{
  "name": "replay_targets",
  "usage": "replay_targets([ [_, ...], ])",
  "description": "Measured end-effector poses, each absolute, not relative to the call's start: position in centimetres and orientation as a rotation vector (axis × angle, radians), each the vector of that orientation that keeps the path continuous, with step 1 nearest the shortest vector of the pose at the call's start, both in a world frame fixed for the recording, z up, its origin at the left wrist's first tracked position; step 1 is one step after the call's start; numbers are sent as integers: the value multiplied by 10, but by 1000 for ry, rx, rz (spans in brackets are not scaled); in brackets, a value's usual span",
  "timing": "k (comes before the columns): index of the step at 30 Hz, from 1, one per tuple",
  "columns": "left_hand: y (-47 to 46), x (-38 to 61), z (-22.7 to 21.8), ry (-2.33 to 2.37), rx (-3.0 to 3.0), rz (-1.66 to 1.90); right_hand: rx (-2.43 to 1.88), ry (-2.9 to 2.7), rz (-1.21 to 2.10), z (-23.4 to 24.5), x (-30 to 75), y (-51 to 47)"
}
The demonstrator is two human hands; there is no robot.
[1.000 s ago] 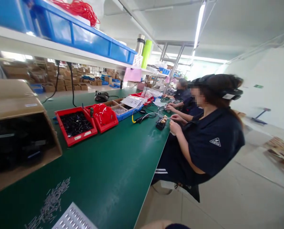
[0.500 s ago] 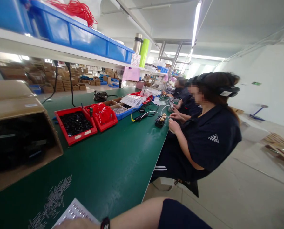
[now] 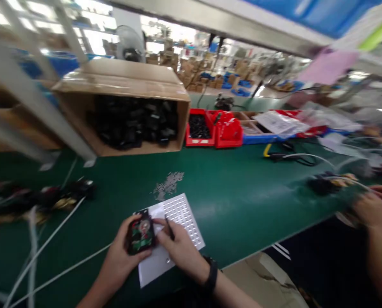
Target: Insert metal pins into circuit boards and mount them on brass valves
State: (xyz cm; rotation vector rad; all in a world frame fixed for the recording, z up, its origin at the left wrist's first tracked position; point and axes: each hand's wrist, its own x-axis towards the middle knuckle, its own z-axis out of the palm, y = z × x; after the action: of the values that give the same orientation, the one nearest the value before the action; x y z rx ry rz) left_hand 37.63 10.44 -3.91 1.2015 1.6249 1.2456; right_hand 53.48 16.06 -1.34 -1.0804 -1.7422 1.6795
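My left hand (image 3: pixel 119 259) is closed around a small black housing (image 3: pixel 133 239) with a green circuit board (image 3: pixel 142 234) and red wires inside. Close against its right side is my right hand (image 3: pixel 183 250), wearing a dark wristband, its fingers pinched on a thin black tool (image 3: pixel 169 227). Motion blur hides the tool's exact kind and what its tip touches. Under both hands lies a white sheet (image 3: pixel 154 271) with rows of shiny round pieces. Just beyond the sheet, small thin pale pieces (image 3: pixel 169 185) are scattered on the green table.
A cardboard box (image 3: pixel 130 79) of black parts stands behind. Red bins (image 3: pixel 200 142) and a divided blue tray (image 3: pixel 261 139) are to its right. Dark assemblies with white cables (image 3: pixel 58 235) lie left. A co-worker's hand (image 3: pixel 372 209) is at right, near a wired part (image 3: pixel 322 184).
My view has swung left and down from the co-worker to the table before me. Both my hands, the housing and the tool now show; earlier only my right arm and part of that hand did.
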Motion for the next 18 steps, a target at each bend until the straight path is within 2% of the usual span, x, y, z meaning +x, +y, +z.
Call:
replay_targets([
  [10, 75, 355, -39, 1435, 1241, 1164, -1212, -1840, 1765, -27, 529, 161],
  [18, 78, 360, -38, 1377, 1173, 1243, -1047, -1842, 1714, -20, 521, 171],
])
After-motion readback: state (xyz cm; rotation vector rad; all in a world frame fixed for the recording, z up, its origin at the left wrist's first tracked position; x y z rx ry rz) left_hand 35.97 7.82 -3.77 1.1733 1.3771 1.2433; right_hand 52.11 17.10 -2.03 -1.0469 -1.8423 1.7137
